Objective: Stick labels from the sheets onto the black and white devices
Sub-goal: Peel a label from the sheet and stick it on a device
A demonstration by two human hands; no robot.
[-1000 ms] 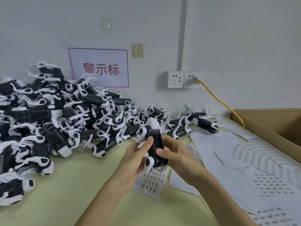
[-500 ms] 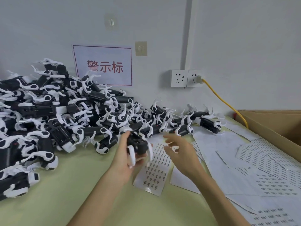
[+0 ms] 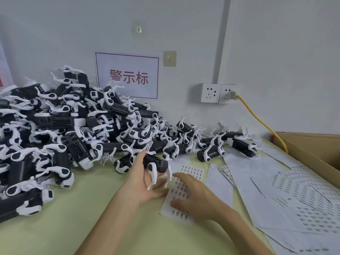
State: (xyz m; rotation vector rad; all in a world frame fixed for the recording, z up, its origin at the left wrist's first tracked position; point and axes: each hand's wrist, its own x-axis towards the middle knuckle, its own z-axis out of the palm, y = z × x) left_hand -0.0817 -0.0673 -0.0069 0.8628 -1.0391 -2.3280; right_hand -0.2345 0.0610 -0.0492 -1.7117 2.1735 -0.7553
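Head view, and the left grip (image 3: pixel 145 184) has the device (image 3: pixel 157 163) cradled, fingers curled up behind its black body and thumb lying out below the dangling white legs. Just beside it, the right grip (image 3: pixel 195 196) lies spread and flat on the label sheet (image 3: pixel 192 172), fingertips pressing the paper. Whether a label is lifted yet, I cannot tell. The step looks like peeling one label, so: pin the sheet down, catch a corner with a nail, and bring it off without curling. The device runs crosswise, long axis left to right, its right end dipping toward the right grip and its legs pointing down at the bench (image 3: pixel 73 227). Beyond the left grip sprawls the pile of devices (image 3: pixel 73 129). Out past the right grip lie more sheets (image 3: pixel 276 199) and a cardboard box (image 3: pixel 312 150).
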